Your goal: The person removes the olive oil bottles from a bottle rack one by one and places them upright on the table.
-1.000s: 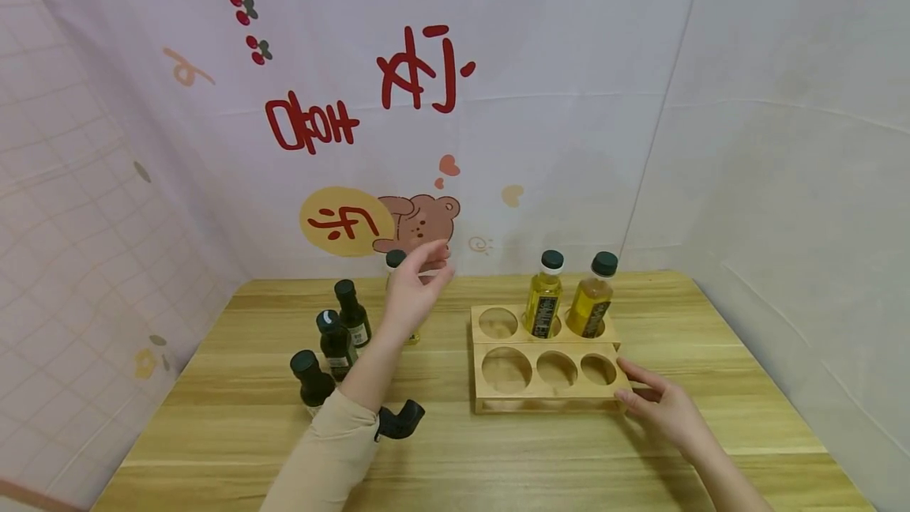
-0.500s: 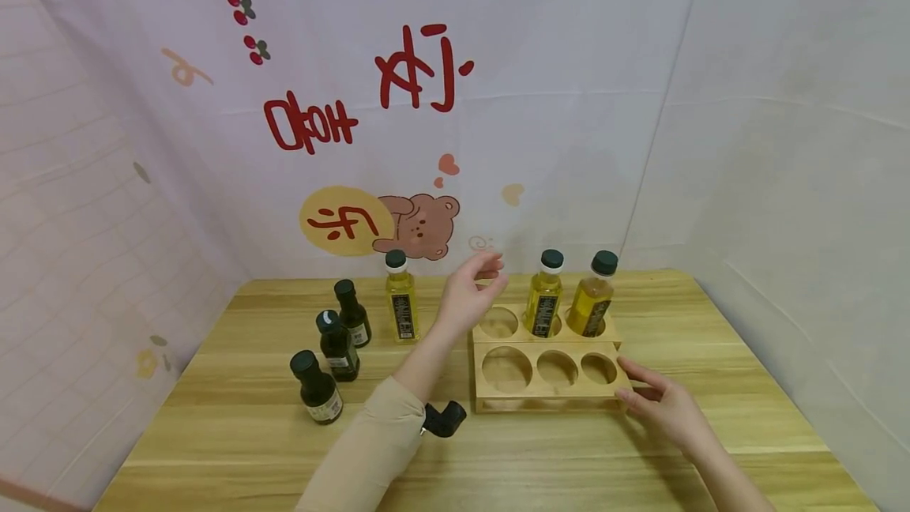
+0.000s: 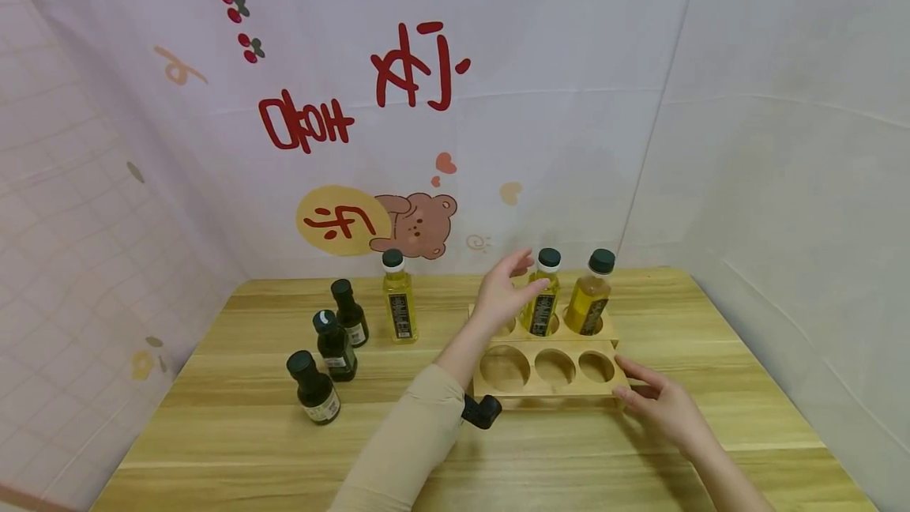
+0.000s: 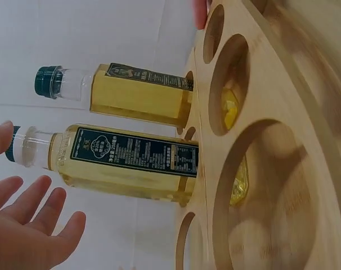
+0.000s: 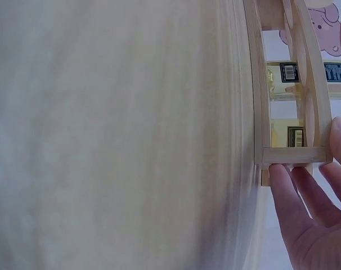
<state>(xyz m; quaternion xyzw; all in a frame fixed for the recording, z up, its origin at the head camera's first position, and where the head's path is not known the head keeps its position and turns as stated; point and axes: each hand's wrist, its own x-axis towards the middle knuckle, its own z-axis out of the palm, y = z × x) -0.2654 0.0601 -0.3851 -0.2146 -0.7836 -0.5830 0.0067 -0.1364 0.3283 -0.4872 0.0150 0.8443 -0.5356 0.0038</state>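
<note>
A two-tier wooden bottle rack (image 3: 579,390) stands on the table, with two yellow oil bottles upright in its back row. My left hand (image 3: 502,292) is at the top of the middle oil bottle (image 3: 543,313); in the left wrist view its thumb overlaps the green cap (image 4: 14,147) while the other fingers spread apart from the glass. Right of that bottle is the second oil bottle (image 3: 587,305). With thumb and fingers, my right hand (image 3: 670,411) grips the rack's right end; the right wrist view shows fingertips (image 5: 280,177) pressed against the end bar.
Left of the rack stands another yellow oil bottle (image 3: 401,305). Farther left are three dark bottles: a rear one (image 3: 351,314), a middle one (image 3: 337,350) and a front one (image 3: 314,390). A printed curtain (image 3: 569,141) hangs behind the table.
My left hand has moved right, from in front of the lone oil bottle, past the rack's left end, to the middle bottle's cap. The right hand keeps its hold on the rack.
</note>
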